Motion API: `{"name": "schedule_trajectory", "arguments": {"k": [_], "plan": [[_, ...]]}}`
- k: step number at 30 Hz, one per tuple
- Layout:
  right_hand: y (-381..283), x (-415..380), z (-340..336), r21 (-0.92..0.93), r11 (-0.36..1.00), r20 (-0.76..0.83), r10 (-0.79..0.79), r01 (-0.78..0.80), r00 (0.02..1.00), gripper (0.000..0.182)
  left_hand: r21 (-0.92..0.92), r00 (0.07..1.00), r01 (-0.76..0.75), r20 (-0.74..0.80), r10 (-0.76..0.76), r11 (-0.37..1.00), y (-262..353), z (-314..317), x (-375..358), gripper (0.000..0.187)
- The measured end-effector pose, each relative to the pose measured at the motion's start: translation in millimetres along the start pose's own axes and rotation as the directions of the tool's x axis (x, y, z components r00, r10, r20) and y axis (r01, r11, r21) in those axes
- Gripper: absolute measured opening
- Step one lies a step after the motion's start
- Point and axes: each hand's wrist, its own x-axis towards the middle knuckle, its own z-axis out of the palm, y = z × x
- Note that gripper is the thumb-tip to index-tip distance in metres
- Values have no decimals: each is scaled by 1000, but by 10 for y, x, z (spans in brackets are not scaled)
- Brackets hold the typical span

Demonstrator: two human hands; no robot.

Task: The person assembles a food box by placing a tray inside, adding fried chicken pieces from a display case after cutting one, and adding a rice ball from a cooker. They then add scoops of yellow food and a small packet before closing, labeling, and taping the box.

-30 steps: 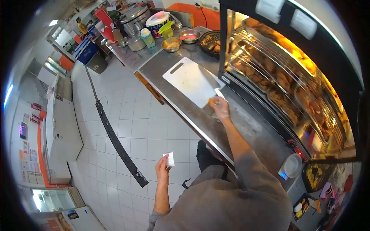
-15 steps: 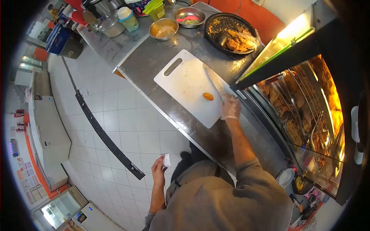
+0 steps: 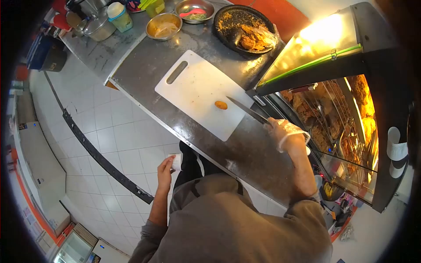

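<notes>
My right hand (image 3: 287, 133), in a clear plastic glove, grips a knife (image 3: 248, 111) by its handle end. The blade points up and left, its tip over the white cutting board (image 3: 197, 83). On the board, near the tip, lies a small browned oval piece of food (image 3: 221, 104), apart from the blade. Dark crumbs dot the board around it. Below the counter edge, my bare left hand (image 3: 165, 170) pinches a small white paper slip (image 3: 176, 161), which looks like a receipt.
Beyond the board stand a black pan (image 3: 226, 35) with fried food and a plastic bag, and metal bowls (image 3: 151, 31). A lit glass food warmer (image 3: 346, 131) borders the counter (image 3: 245, 162) on the right. Containers and a pot (image 3: 97, 30) crowd the far left.
My right hand has moved right and back from the board's edge, drawing the knife with it. The left hand still holds the paper slip. The view has shifted, so the counter appears further left.
</notes>
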Motion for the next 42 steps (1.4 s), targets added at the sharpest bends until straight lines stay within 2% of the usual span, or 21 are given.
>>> {"name": "schedule_trajectory", "arguments": {"k": [1,5,11,15,17,23,27,38,42], "plan": [[-54,-86,-68,-54,998,40,41,-39,998,35,-5,1000,8,5,-8,1000,9,-36,61,34],[-49,-63,29,-161,987,30,-4,9,1000,35,10,1000,-6,-9,6,1000,109,-38,210,33],[-203,-6,-91,-208,978,104,21,1,994,31,9,999,12,37,-12,1000,-5,-64,256,33],[-129,121,48,-265,963,63,-20,36,998,27,18,999,34,25,-34,999,-12,-44,200,32],[-180,166,42,-317,948,143,58,-10,988,23,2,999,37,18,-37,999,-9,-47,173,32],[-389,135,-65,-432,901,185,53,32,981,24,23,999,39,7,-39,999,-44,-44,180,32],[-547,53,-177,-400,916,171,57,16,984,25,15,1000,13,28,-13,1000,-60,-8,204,32],[-676,37,98,-529,848,56,-8,36,998,29,25,999,33,37,-34,999,-12,96,187,32],[-657,72,-72,-521,848,109,-41,92,993,27,27,999,25,40,-26,999,-44,87,189,32]]}}
